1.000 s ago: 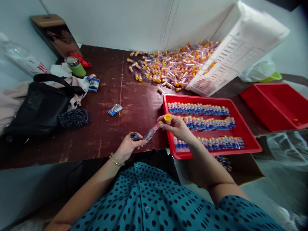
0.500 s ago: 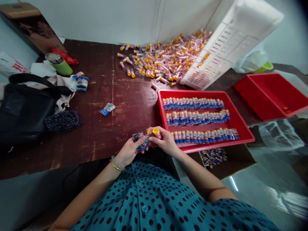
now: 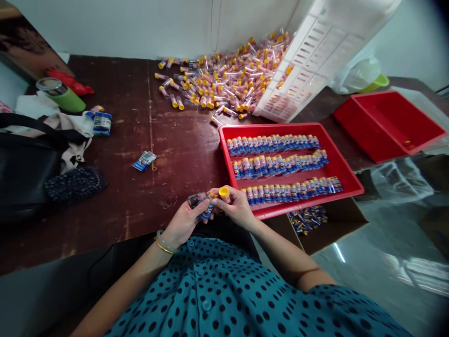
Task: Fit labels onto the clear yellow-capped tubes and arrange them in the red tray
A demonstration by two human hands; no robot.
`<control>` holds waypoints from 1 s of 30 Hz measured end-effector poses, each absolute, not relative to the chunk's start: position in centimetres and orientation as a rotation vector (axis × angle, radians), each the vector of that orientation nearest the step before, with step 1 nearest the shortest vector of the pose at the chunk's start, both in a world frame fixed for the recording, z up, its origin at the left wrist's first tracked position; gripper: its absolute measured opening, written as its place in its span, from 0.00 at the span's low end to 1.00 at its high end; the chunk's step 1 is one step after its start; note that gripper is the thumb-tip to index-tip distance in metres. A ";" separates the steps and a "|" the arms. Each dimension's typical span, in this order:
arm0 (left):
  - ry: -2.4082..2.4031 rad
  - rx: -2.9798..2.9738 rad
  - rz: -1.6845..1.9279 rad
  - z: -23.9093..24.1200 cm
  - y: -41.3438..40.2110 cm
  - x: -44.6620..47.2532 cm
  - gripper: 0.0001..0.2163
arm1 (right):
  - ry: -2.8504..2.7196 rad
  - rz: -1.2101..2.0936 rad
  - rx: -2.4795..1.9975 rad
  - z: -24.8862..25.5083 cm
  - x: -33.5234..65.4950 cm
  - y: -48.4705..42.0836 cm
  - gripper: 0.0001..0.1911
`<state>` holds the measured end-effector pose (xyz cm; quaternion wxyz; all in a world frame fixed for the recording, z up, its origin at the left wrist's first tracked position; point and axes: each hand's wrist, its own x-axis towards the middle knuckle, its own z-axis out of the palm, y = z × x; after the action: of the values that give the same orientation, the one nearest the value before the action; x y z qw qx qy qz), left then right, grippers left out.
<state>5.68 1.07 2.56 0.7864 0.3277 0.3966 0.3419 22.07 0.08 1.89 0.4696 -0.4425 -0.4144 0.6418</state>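
Note:
My left hand (image 3: 182, 222) is closed round a small clear tube (image 3: 206, 209) and a bundle of printed slips (image 3: 195, 200), held just over the table's near edge. My right hand (image 3: 237, 207) meets it from the right, pinching a yellow cap (image 3: 223, 192) at the tube's mouth. Right beside the hands is a red tray (image 3: 343, 168) holding three rows of filled tubes (image 3: 277, 164). A heap of loose yellow-capped tubes (image 3: 224, 84) lies at the table's far side.
A tipped white crate (image 3: 315, 51) leans over the heap. A second red tray (image 3: 386, 124) sits far right. A black bag (image 3: 24, 168), green cup (image 3: 63, 96) and loose packets (image 3: 143, 160) are left. A cardboard box (image 3: 308, 220) of slips sits below the tray.
My right hand came in from the tray toward my left hand, bringing the tube and yellow cap with it. Both hands now work close together. The view shifted right.

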 end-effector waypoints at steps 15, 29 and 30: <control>0.924 0.708 0.660 2.4 1.6 6.5 0.13 | -1.086 1.004 -1.354 2.6 32.8 4.5 0.20; 1.015 0.740 0.642 1.3 1.9 6.9 0.14 | -1.272 0.349 -1.989 2.4 49.5 8.9 0.12; 1.023 0.748 0.659 1.2 1.9 7.0 0.14 | -1.256 0.344 -1.983 2.6 49.2 8.7 0.12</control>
<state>7.00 1.94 1.24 0.7557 0.3428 0.4692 0.3021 49.16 8.68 2.57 0.3751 -0.7748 -0.4909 0.1345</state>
